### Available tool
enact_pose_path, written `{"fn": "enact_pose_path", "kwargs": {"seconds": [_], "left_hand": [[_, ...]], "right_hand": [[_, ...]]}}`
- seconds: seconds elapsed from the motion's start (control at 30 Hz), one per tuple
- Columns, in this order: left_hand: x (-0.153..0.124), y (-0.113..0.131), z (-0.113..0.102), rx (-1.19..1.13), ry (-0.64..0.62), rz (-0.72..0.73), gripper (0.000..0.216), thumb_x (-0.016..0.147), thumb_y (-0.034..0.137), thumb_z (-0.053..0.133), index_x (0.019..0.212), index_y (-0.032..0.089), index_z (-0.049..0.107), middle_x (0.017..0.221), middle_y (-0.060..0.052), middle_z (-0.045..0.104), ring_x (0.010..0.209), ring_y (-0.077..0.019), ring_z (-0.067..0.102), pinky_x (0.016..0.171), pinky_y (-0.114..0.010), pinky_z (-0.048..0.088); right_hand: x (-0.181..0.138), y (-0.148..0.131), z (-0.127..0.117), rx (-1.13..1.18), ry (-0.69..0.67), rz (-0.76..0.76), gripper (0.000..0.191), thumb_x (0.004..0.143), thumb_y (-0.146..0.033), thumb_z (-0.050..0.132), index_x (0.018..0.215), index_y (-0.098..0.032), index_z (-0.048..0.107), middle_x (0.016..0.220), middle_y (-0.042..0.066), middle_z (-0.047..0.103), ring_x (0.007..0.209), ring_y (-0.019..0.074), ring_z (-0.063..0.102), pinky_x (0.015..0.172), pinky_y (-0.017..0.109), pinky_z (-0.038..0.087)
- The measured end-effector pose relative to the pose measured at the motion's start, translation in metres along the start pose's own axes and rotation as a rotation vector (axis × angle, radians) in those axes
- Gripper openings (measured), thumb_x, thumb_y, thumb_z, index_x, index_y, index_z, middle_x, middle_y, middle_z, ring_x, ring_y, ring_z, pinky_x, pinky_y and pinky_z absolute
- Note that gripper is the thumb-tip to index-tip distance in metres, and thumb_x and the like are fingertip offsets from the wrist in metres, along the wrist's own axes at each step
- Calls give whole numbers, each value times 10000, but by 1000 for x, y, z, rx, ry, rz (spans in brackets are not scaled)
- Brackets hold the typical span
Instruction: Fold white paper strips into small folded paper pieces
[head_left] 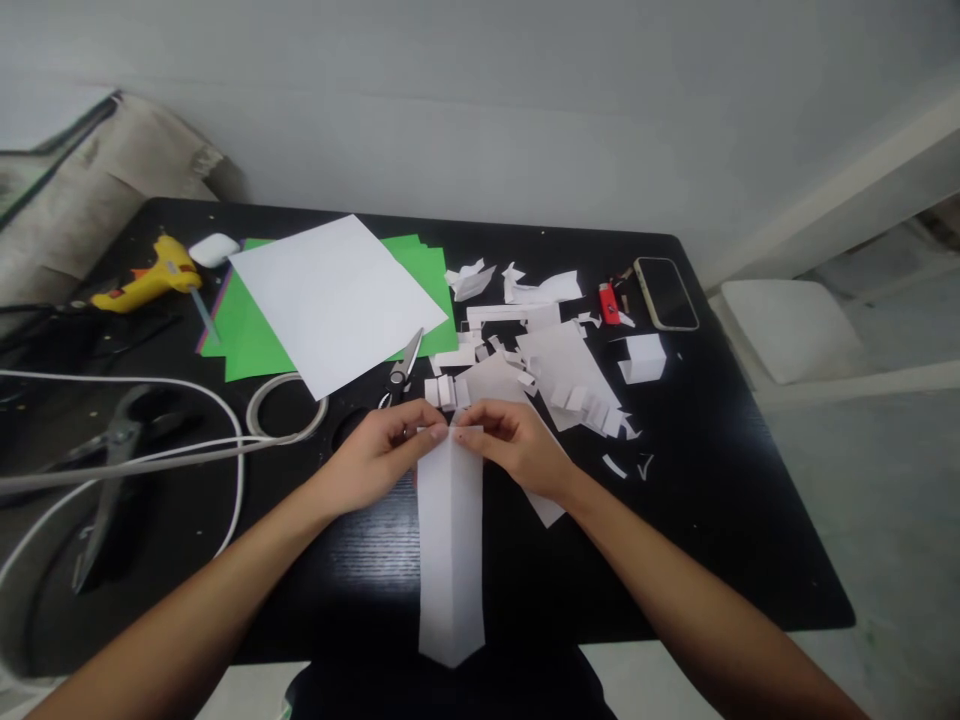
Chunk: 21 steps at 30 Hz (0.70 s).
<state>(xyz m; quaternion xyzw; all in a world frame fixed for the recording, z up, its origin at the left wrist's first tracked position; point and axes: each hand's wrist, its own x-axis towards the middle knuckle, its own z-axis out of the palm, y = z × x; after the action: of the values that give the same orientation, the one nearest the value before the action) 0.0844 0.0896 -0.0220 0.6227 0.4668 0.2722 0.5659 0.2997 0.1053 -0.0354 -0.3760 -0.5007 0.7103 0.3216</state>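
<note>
A long white paper strip [451, 560], creased lengthwise down its middle, hangs toward the table's front edge. My left hand [386, 445] pinches its top edge left of the crease, thumb on the near face. On the other side of the crease, my right hand [517, 440] pinches the same top edge, with the fingertips of both hands close together. Just beyond the left fingers lie scissors [403, 372], blades pointing away, their handles partly hidden. Small folded paper pieces [446, 391] sit right behind my fingertips.
White paper scraps [570, 370] litter the centre right. A white sheet [337, 300] lies on green sheets [251, 340]. At left are a yellow glue gun [157, 275], larger shears [112, 490] and a white cable [240, 470]. A red lighter [608, 304] and a phone [666, 294] lie right.
</note>
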Motion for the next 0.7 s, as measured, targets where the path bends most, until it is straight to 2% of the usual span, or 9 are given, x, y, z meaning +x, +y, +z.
{"fn": "enact_pose_path", "kwargs": {"seconds": [0.17, 0.33, 0.7], "left_hand": [[-1, -1, 2, -53, -57, -24, 253, 1008, 411, 570, 922, 187, 650, 734, 26, 596, 604, -111, 554, 567, -238, 445], [0, 1, 0, 70, -35, 25, 257, 1014, 387, 558, 895, 185, 663, 763, 18, 594, 664, -115, 496, 603, -245, 389], [0, -4, 5, 77, 61, 50, 283, 1004, 413, 575, 886, 179, 681, 783, 8, 612, 706, -136, 514, 640, -267, 400]], "right_hand": [[-1, 0, -1, -45, -17, -43, 252, 837, -422, 801, 833, -182, 725, 754, -3, 639, 681, 126, 551, 613, 266, 420], [-2, 0, 1, -64, -19, -54, 227, 848, -395, 784, 825, -177, 723, 750, 0, 625, 686, 130, 529, 621, 277, 403], [-2, 4, 9, -46, 90, -88, 121, 863, -304, 748, 824, -190, 741, 777, 1, 672, 733, 141, 580, 695, 295, 463]]}}
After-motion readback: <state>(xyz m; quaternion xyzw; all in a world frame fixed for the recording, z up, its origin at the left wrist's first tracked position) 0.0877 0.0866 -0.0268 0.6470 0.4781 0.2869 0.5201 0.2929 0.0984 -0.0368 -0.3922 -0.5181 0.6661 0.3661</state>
